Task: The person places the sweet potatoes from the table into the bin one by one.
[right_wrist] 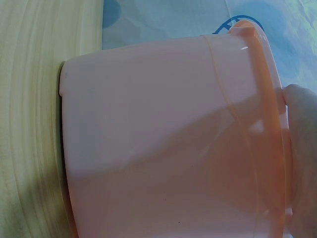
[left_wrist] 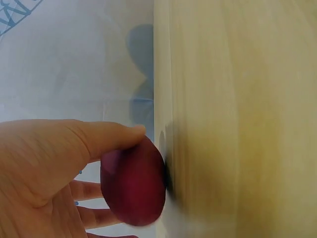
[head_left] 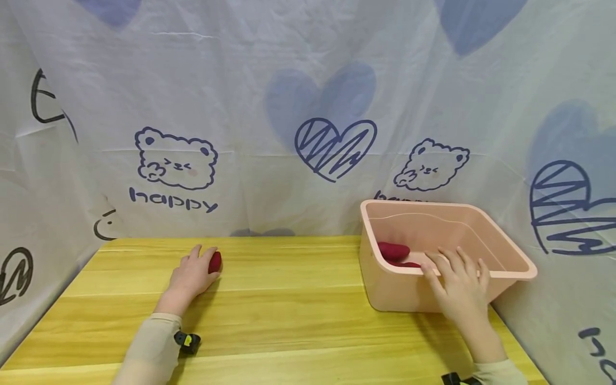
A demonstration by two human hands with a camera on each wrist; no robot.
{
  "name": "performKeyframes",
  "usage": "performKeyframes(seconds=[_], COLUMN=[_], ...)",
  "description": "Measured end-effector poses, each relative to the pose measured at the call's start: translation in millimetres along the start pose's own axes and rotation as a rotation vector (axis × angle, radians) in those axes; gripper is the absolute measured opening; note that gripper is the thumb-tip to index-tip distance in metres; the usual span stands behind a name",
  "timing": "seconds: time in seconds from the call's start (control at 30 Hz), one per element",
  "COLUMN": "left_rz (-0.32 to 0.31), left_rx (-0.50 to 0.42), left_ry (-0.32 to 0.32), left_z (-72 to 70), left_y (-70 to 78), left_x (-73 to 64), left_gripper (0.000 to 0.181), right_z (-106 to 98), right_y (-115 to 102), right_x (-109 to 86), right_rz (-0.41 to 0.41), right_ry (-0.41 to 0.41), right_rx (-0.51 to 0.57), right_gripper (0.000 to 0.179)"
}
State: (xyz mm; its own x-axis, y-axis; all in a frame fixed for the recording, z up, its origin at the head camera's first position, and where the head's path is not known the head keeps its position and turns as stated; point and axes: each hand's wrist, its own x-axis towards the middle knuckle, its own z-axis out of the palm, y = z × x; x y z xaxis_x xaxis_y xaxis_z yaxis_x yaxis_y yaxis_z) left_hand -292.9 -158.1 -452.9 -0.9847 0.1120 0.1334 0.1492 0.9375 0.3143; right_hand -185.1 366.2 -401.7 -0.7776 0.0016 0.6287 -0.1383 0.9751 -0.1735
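At the left of the table, my left hand holds a dark red, smooth sweet potato. In the left wrist view, the thumb lies over the top of the sweet potato and the fingers are behind it, close to the tabletop. My right hand rests at the near rim of a pink plastic box, its fingers loosely extended over the inside. The right wrist view shows the thumb at the rim of that box. Two more red sweet potatoes lie inside, against its left wall, one partly hidden by the rim.
The light wooden table ends at a white curtain printed with hearts and bears. The box stands at the table's right side, near the curtain. A small black device is strapped to the left wrist.
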Motion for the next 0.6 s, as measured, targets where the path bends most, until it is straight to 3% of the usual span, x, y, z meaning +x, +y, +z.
performKeyframes(seconds=[0.6], left_rz=[0.054], left_rx=[0.052], left_ry=[0.019], left_z=[5.3], left_y=[-1.0], left_x=[0.1], left_gripper=[0.054], right_z=[-0.1], right_y=[-0.4], right_x=[-0.3], right_rz=[0.006], right_ry=[-0.003], right_rx=[-0.004], right_gripper=[0.043])
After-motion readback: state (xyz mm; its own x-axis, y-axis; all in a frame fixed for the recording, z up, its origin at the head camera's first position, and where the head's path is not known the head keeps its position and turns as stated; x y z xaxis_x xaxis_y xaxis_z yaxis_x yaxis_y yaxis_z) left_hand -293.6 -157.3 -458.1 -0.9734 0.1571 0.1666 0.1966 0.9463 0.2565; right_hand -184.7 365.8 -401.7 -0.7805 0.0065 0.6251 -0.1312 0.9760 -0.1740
